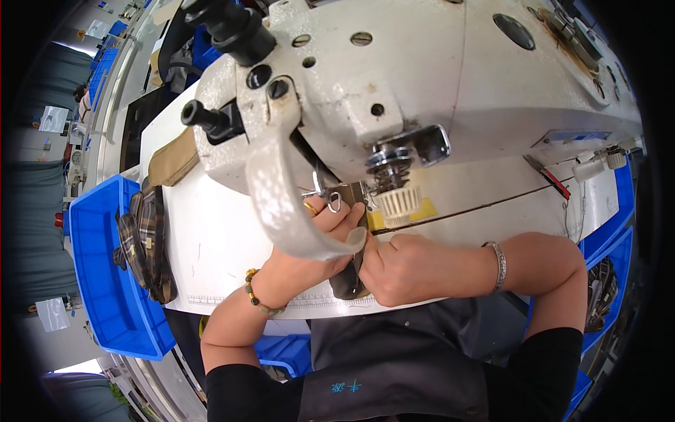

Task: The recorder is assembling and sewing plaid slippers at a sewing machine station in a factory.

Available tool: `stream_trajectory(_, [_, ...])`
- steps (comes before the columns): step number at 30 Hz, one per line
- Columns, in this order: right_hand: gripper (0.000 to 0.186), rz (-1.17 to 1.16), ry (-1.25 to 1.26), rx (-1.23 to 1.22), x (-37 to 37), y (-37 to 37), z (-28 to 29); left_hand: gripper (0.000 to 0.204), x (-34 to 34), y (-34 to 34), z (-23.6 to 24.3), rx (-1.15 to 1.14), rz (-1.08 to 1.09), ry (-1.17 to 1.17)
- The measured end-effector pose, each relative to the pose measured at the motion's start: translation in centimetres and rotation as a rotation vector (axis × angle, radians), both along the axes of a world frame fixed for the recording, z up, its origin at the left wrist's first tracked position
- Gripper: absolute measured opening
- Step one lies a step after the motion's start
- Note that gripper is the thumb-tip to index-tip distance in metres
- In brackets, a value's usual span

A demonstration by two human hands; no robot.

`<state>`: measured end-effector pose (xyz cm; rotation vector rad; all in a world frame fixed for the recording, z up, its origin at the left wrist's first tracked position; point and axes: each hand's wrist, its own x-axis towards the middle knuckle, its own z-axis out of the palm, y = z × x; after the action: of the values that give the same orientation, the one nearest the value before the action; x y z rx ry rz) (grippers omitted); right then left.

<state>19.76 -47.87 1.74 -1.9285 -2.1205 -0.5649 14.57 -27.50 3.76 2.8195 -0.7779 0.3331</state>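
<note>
A white sewing machine (415, 63) fills the upper part of the view, its curved white lever hanging over my hands. Under its head runs a dark brown strip of material (344, 283), whose near end lies by the table's front edge. My left hand (323, 243), partly behind the lever, has its fingers bent and pressed on the strip close to the presser foot. My right hand (395, 269) is closed, thumb and fingers pinching the strip's right edge. The needle's point is hidden.
A blue bin (116, 309) stands at the left, with plaid fabric pieces (144, 243) beside it on the white table (218, 243). A tan piece (174, 158) lies farther back. Red-handled snips (548, 178) rest at the right, near more blue bins (613, 271).
</note>
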Motion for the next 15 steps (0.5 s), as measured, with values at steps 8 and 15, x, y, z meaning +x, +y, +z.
stream_trajectory(8, [0.020,-0.060,0.050,0.098,0.5,0.6,-1.6,0.020,1.2,0.2,-0.8,-0.038,0.105,-0.037])
stream_trajectory(15, [0.017,-0.086,0.025,0.117,0.5,0.3,-1.1,0.031,0.7,-0.5,1.1,0.114,0.007,-0.136])
